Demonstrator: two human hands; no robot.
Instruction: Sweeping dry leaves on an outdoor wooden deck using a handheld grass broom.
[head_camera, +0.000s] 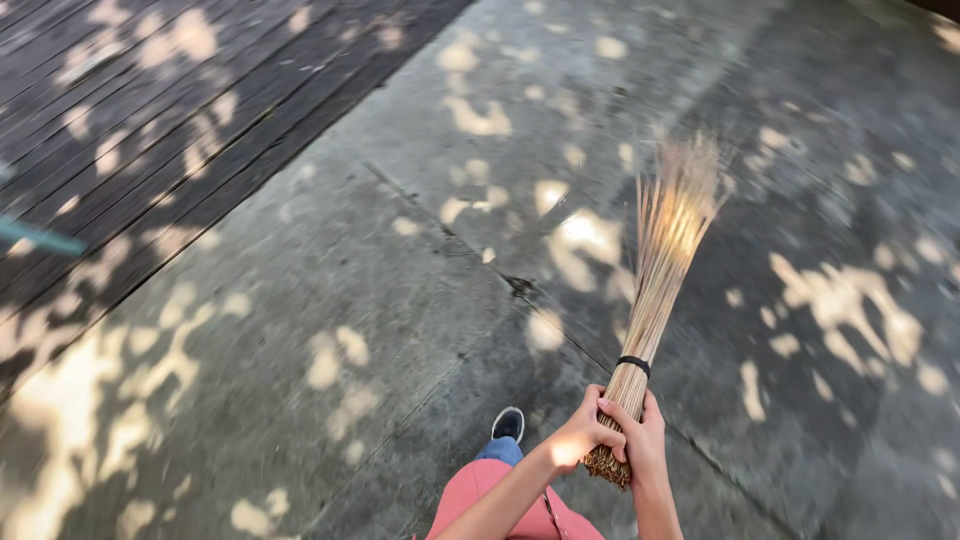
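We've got both hands wrapped tight round the butt end of the stick broom (655, 290), left hand (583, 435) and right hand (640, 440) touching. Its long axis runs up and away from us, bristles fanned out over the concrete floor (400, 300), past the crack (520, 285).

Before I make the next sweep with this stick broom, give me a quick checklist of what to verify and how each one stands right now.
1. Grip: left hand and right hand both wrapped around the bound end of the stick broom: ok.
2. Black band holding the sticks together, in place above the hands: ok.
3. Bristle tips on the ground or raised: cannot tell, they are blurred.
4. Concrete floor ahead free of obstacles: ok.
5. Shoe apart from the bristles: ok.
6. Debris to sweep: cannot tell, dappled sunlight hides small bits.
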